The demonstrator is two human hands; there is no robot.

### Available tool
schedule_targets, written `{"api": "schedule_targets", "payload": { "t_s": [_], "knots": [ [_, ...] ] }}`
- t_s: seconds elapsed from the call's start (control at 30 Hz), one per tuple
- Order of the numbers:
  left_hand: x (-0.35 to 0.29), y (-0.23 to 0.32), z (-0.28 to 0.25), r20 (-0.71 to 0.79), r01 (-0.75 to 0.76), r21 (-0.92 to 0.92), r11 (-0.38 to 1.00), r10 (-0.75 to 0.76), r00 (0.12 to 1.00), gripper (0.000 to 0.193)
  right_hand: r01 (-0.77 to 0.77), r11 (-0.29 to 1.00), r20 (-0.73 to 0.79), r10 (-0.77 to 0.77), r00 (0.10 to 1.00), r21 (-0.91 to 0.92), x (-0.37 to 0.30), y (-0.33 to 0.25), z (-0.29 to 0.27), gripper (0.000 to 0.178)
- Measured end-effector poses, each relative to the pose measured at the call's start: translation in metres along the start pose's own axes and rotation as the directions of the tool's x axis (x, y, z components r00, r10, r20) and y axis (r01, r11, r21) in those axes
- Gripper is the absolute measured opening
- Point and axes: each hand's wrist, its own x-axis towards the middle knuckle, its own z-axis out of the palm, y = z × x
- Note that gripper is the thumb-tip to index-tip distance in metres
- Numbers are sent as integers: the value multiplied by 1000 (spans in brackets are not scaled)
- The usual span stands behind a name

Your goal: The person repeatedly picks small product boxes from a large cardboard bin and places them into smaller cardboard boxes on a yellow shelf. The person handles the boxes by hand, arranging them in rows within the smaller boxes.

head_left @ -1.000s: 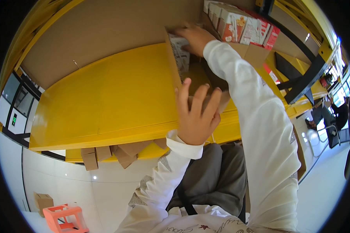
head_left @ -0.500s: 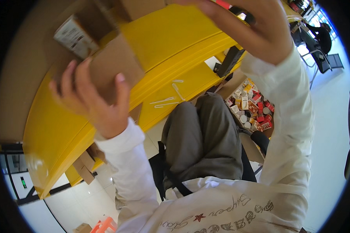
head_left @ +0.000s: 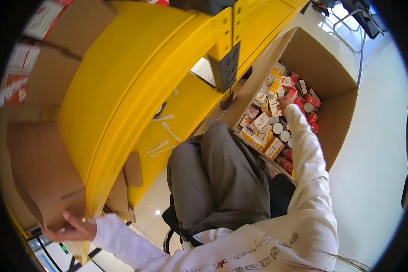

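At the lower left, my left hand (head_left: 75, 228) lies against the near end of a brown cardboard box (head_left: 45, 167), fingers stretched out and thumb raised along its side. This box is on the yellow table's left part, slightly blurred. On the right, my right hand (head_left: 284, 103) reaches down into a large open carton (head_left: 324, 59). Its fingers are bent together among white-and-orange small boxes (head_left: 260, 121); what they touch or hold is hidden. White-lidded cans (head_left: 278, 128) and red cans (head_left: 284, 165) lie around in the same carton.
The yellow table (head_left: 136, 50) curves across the left, with a black metal bracket (head_left: 225, 68) at its edge. White plastic hooks (head_left: 161, 147) lie on the lower yellow shelf (head_left: 186, 113). Red-and-white packages (head_left: 20, 68) stand at the far left. My knees (head_left: 217, 158) are between table and carton.
My right hand has come down from above the table into the large carton. My left hand has moved lower, to the near end of the cardboard box. The view has turned rightward.
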Motion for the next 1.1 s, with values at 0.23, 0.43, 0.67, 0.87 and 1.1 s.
{"api": "schedule_targets", "payload": {
  "t_s": [0.23,0.43,0.67,0.87,1.1],
  "knots": [
    [-2,-8,6,29,101,-13,995,-101,994,57,-426,851,14,444,896,307,74,59,112,64],
    [0,4,-5,21,175,62,983,-177,984,55,-274,290,159,364,918,917,54,13,165,67],
    [-5,-8,-8,24,92,51,994,-93,995,54,-239,397,-4,523,853,886,-39,-51,94,67],
    [6,-3,-3,-43,-36,109,993,41,998,53,-75,894,-414,278,867,442,-61,-25,48,73],
    [16,3,-7,-29,-93,181,979,100,995,49,568,749,-378,-444,812,341,-132,-48,-36,27]
  ]
}}
